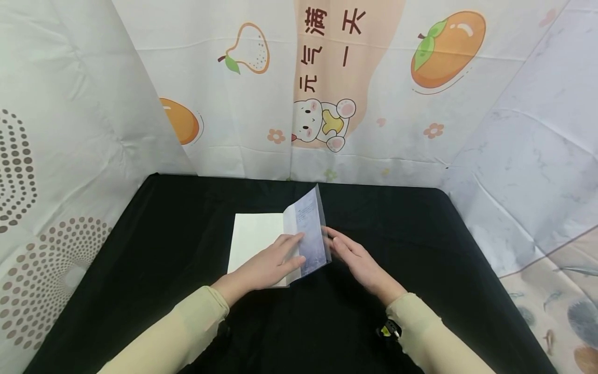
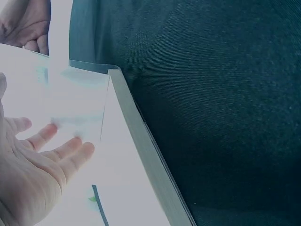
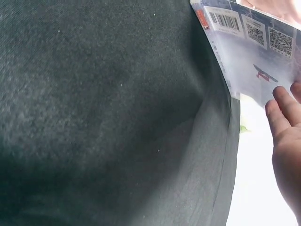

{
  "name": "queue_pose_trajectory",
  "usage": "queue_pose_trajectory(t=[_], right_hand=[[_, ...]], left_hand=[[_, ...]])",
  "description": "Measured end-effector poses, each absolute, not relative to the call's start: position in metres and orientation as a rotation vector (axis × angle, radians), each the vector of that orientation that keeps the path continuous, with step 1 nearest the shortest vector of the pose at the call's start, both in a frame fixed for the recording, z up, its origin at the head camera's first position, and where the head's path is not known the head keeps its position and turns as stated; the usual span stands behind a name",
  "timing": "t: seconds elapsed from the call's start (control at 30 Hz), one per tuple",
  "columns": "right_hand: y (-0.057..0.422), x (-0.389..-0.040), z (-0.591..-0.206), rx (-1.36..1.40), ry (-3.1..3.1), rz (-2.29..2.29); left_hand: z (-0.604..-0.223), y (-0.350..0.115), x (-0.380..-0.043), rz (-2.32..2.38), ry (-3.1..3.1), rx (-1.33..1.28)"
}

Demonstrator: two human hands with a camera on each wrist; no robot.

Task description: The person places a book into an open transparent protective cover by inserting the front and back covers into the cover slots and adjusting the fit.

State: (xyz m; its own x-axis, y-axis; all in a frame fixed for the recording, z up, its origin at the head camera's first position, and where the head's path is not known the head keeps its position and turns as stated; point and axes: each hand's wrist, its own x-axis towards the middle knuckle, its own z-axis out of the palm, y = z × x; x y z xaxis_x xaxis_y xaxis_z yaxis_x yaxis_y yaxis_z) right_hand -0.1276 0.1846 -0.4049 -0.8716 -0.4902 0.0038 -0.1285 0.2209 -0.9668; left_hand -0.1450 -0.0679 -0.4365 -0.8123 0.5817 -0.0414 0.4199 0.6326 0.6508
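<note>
A book (image 1: pixel 254 234) lies open on the black cloth, its blank cream page facing up. Its bluish-purple cover flap (image 1: pixel 310 226) stands raised at a slant on the right, with a clear plastic cover (image 1: pixel 328 253) along its outer edge. My left hand (image 1: pixel 268 264) reaches over the page, fingers extended against the inner side of the flap. Behind the flap, my right hand (image 1: pixel 357 262) has its fingers nearly straight at the outer side. The right wrist view shows the back cover (image 3: pixel 242 52) with a barcode and two square codes, beside the right fingers (image 3: pixel 282 113).
A black cloth (image 1: pixel 187 228) covers the table under the book. White printed curtains (image 1: pixel 261 114) hang at the back and along both sides. A dark strap with a yellow-green part (image 1: pixel 389 329) is at the right wrist.
</note>
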Motion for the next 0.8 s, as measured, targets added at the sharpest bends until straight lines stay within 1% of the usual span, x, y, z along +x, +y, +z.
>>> queue_pose_trajectory(t=[0.27, 0.6, 0.8], right_hand=[[0.182, -0.134, -0.428, -0.61, 2.14, -1.637], [0.172, -0.131, -0.432, -0.692, 2.306, -1.383], [0.167, -0.132, -0.433, -0.761, 2.284, -1.308]], left_hand=[[-0.431, -0.07, -0.145, 1.11, 2.555, 0.728], [-0.423, -0.072, -0.147, 1.291, 2.488, 0.596], [-0.417, -0.073, -0.148, 1.322, 2.477, 0.51]])
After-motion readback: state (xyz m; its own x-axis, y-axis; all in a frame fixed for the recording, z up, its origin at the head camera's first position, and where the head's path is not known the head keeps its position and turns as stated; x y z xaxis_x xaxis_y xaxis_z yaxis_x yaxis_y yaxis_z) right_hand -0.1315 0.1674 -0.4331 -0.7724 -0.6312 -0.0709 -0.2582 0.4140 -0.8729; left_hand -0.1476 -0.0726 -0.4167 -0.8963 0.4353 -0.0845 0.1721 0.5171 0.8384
